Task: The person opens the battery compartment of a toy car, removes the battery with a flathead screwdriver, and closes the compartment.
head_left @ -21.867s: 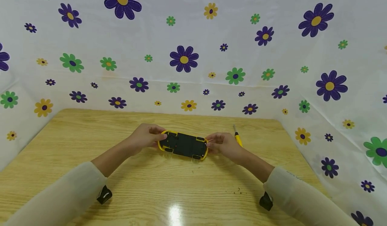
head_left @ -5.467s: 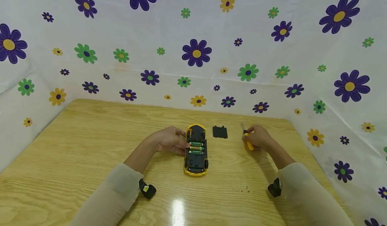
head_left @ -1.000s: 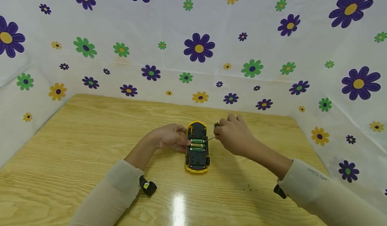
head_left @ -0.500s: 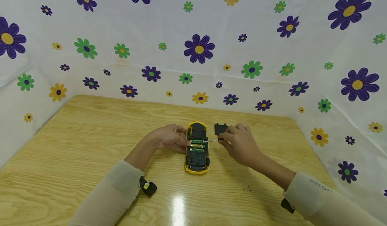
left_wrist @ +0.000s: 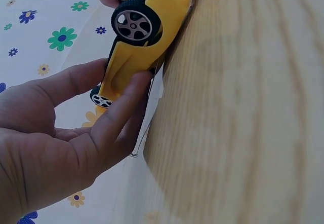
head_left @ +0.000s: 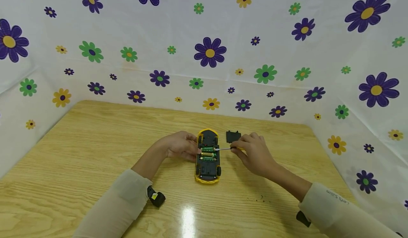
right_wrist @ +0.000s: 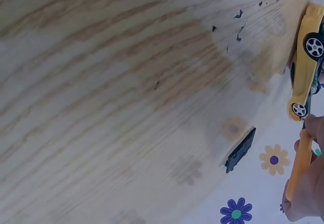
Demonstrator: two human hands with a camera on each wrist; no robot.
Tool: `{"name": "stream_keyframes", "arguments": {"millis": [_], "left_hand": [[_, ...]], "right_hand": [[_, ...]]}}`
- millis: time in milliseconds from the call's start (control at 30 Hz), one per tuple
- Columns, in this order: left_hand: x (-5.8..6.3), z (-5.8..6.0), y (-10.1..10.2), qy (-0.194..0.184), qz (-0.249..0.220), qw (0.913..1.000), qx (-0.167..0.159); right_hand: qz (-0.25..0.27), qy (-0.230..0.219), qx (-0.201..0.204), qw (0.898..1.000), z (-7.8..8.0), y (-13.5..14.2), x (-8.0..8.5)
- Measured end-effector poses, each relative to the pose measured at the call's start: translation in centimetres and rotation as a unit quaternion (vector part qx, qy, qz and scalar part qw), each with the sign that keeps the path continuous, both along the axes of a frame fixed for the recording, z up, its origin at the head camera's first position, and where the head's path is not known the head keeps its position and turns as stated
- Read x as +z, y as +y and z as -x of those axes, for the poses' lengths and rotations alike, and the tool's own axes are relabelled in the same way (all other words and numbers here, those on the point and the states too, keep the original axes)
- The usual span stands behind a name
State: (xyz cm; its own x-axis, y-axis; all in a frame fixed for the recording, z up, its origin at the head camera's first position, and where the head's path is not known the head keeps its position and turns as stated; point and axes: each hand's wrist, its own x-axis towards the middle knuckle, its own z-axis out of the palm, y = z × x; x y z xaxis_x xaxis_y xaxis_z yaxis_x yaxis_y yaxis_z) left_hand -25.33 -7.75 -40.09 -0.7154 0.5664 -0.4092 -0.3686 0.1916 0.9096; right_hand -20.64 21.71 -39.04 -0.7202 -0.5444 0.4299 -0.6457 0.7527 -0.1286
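A yellow toy car (head_left: 208, 170) lies upside down on the table, black underside up, with three green-and-gold batteries (head_left: 208, 154) in its uncovered compartment. My left hand (head_left: 179, 146) holds the car by its left side; in the left wrist view, thumb and fingers pinch the yellow body (left_wrist: 129, 64) near a wheel. In my right hand (head_left: 256, 156) is a screwdriver (head_left: 224, 148) with a yellow handle (right_wrist: 300, 160). Its shaft lies nearly level, the tip right at the right end of the battery farthest from me. The fingers hide most of the handle in the head view.
The black battery cover (head_left: 233, 136) lies on the wooden table (head_left: 127, 131), just beyond the right hand. Several small dark specks (head_left: 262, 197) are scattered at the front right. A flower-printed cloth (head_left: 159, 29) stands behind and along the sides.
The cover, on the car at first, now lies on the table. The right hand has picked up the screwdriver and brought it to the batteries; within the last second it lowered, flattening the shaft.
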Motion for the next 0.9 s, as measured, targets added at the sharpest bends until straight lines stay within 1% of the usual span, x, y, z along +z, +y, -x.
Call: {"name": "stream_keyframes", "arguments": {"millis": [167, 333, 500, 667, 800, 900], "left_hand": [[0.1, 0.1, 0.0, 0.000, 0.004, 1.0000, 0.002], [0.1, 0.1, 0.0, 0.000, 0.005, 1.0000, 0.002], [0.1, 0.0, -0.1, 0.002, 0.005, 1.0000, -0.001], [0.1, 0.0, -0.1, 0.005, 0.002, 1.0000, -0.003], [0.2, -0.1, -0.1, 0.005, 0.001, 1.0000, -0.002], [0.2, -0.2, 0.0, 0.007, 0.002, 1.0000, -0.002]], "right_hand": [[-0.027, 0.000, 0.003, 1.000, 0.0, 0.0, 0.8], [-0.059, 0.003, 0.010, 0.998, -0.3, -0.1, 2.0], [-0.094, 0.008, 0.038, 0.995, -0.6, -0.3, 3.2], [-0.148, 0.039, 0.065, 0.986, -0.8, -0.6, 4.1], [-0.190, 0.063, 0.068, 0.977, -0.9, -1.3, 5.0], [-0.226, 0.067, 0.063, 0.970, -0.9, -2.1, 5.9]]}}
